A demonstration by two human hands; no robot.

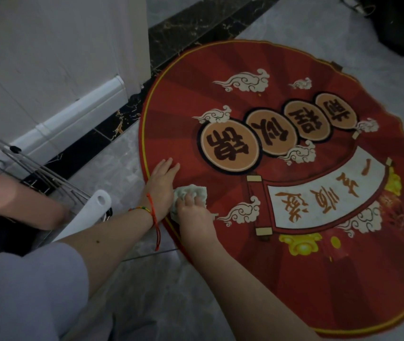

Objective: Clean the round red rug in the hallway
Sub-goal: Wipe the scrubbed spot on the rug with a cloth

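Observation:
The round red rug (294,286) lies on the grey floor, printed with clouds, a scroll and three orange discs with characters. My left hand (162,183), with red string bracelets at the wrist, lies flat with straight fingers on the rug near its left edge. Just beside it my right hand (192,214) grips a crumpled white cloth (194,191) and holds it against the rug's surface. The hand covers the cloth's lower part.
A white wall with a baseboard (92,104) and a black marble strip (196,25) run along the rug's left side. A wire metal rack (36,168) and a white plastic handle (92,207) sit at left. My knee in light trousers (23,291) fills the lower left. A dark object (402,23) stands at top right.

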